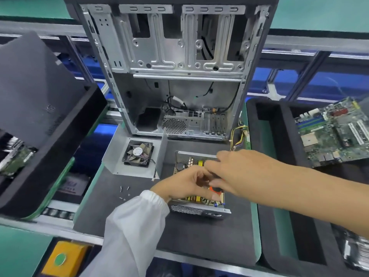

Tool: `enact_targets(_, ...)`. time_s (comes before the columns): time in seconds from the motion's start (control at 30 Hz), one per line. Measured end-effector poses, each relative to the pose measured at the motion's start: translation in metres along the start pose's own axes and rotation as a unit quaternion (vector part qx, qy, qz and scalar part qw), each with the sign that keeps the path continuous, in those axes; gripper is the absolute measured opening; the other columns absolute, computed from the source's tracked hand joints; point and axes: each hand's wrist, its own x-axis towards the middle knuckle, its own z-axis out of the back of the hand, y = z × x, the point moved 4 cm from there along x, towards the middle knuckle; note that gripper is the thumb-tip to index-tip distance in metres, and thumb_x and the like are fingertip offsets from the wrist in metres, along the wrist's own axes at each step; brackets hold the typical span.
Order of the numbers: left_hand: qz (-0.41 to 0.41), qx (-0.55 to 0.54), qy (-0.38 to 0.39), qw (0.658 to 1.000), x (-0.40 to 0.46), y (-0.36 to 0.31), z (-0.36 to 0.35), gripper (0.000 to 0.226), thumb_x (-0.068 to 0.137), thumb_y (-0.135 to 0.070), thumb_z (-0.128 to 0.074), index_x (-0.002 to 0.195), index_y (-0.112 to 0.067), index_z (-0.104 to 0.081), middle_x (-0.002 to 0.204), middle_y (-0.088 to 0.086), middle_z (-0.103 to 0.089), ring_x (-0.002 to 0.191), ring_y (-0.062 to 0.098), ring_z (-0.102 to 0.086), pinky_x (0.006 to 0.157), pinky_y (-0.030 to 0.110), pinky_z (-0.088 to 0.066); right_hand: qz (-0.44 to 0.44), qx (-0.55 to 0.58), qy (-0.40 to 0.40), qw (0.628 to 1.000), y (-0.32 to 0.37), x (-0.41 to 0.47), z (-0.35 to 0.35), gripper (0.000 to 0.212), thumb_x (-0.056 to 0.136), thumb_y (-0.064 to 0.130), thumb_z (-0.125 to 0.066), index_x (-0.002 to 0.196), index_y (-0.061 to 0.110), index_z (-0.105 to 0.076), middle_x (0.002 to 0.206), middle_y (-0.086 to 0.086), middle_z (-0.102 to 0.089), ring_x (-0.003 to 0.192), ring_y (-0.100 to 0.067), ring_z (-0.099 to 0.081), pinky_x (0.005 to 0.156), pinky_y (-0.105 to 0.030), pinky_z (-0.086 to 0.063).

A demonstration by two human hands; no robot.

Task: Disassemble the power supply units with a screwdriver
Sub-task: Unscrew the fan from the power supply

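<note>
An opened power supply unit (196,209) lies on the dark mat, its circuit board with yellow parts exposed. Both hands are over it. My right hand (235,172) reaches in from the right and grips a screwdriver with an orange and black handle (216,189). My left hand (183,184), in a white sleeve, curls its fingers beside the handle over the board; what it holds is hidden. The unit's removed metal cover with a black fan (137,154) lies to the left. Several loose screws (124,193) lie on the mat.
An empty metal computer case (175,76) stands behind the unit, with a bundle of coloured wires (238,136) at its right. A black foam tray (279,156) at right holds a green motherboard (335,132). Another black tray (40,116) tilts at left. A yellow box with a green button (63,258) sits below.
</note>
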Motion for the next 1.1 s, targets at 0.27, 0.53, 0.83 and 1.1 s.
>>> enact_targets(0.27,0.015,0.017,0.024,0.999,0.001,-0.005,0.006,0.019,0.08,0.01,-0.072,0.093,-0.004,-0.072,0.088,0.004,-0.069,0.085,0.015,-0.06,0.081,0.023,-0.048,-0.009,0.168,0.049,0.985,-0.016,-0.002,0.006,0.038,0.083,0.061,-0.058,0.095,0.03,-0.038,0.081,0.01,-0.04,0.081,-0.018,-0.049,0.071,-0.036,-0.048)
enact_targets(0.53,0.025,0.066,-0.015,0.997,-0.002,0.002,0.036,0.036,0.078,-0.001,-0.078,0.081,-0.036,-0.072,0.082,-0.006,-0.065,0.074,0.011,-0.058,0.072,0.032,-0.053,0.006,0.233,0.076,0.969,-0.017,-0.002,0.005,0.032,0.089,0.006,-0.057,0.103,0.035,-0.054,0.099,0.015,-0.045,0.094,-0.007,-0.046,0.086,-0.031,-0.042)
enact_targets(0.83,-0.047,0.241,-0.058,0.968,-0.004,0.004,0.034,0.009,0.079,-0.006,-0.079,0.083,-0.014,-0.076,0.082,0.003,-0.066,0.076,0.011,-0.06,0.072,0.019,-0.045,-0.012,0.27,0.022,0.963,-0.034,-0.006,0.01,0.029,0.086,0.008,-0.063,0.098,0.033,-0.057,0.096,0.019,-0.05,0.093,0.011,-0.039,0.078,-0.007,-0.032)
enact_targets(1.1,-0.09,0.462,0.02,0.882,-0.001,0.002,0.016,0.008,0.082,-0.031,-0.076,0.088,-0.026,-0.079,0.081,-0.01,-0.043,0.088,0.006,-0.036,0.085,0.027,-0.025,-0.028,0.275,0.028,0.961,-0.048,-0.013,0.014,0.027,0.084,0.019,-0.069,0.093,0.039,-0.054,0.096,0.015,-0.054,0.084,0.005,-0.045,0.066,-0.011,-0.031)
